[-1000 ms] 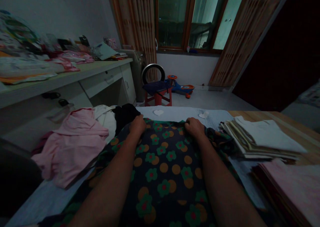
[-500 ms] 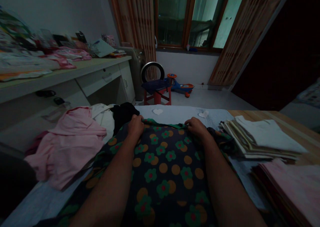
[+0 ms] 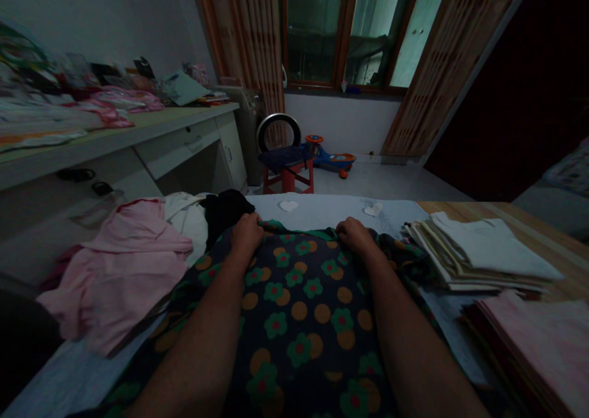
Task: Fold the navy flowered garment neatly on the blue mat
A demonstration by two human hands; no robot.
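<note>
Fabric: a floral cloth (image 3: pixel 299 310), dark navy with green flowers and orange dots, lies spread flat across a pale blue bedsheet (image 3: pixel 331 212) and runs toward the camera, its far edge bound in green.

Left hand: the left hand (image 3: pixel 247 234) rests at the far edge of the floral cloth, fingers clenched on the fabric and pinching up a fold.

Right hand: the right hand (image 3: pixel 354 235) sits further along the same edge, fingers curled and grasping the cloth; the dim light hides the fingertips.

Risk: a loose pinch could let the edge slip free. An uneven pull between the hands could skew the cloth or ruck it up. A sideways drag could catch the neighbouring piles.

Left of the cloth: a crumpled pink garment (image 3: pixel 115 277), a white garment (image 3: pixel 186 218) and a black garment (image 3: pixel 225 212) lie heaped, touching its edge.

Right of the cloth: a stack of folded white and beige fabric (image 3: pixel 481 252) sits on a wooden board (image 3: pixel 547 237), with a stack of pink fabric (image 3: pixel 538 344) nearer the camera.

Beyond the cloth: two white heart-shaped pieces (image 3: pixel 288 205) lie on the bedsheet. Further off stand a red stool (image 3: pixel 288 181) and a blue ride-on toy (image 3: pixel 329 157).
</note>
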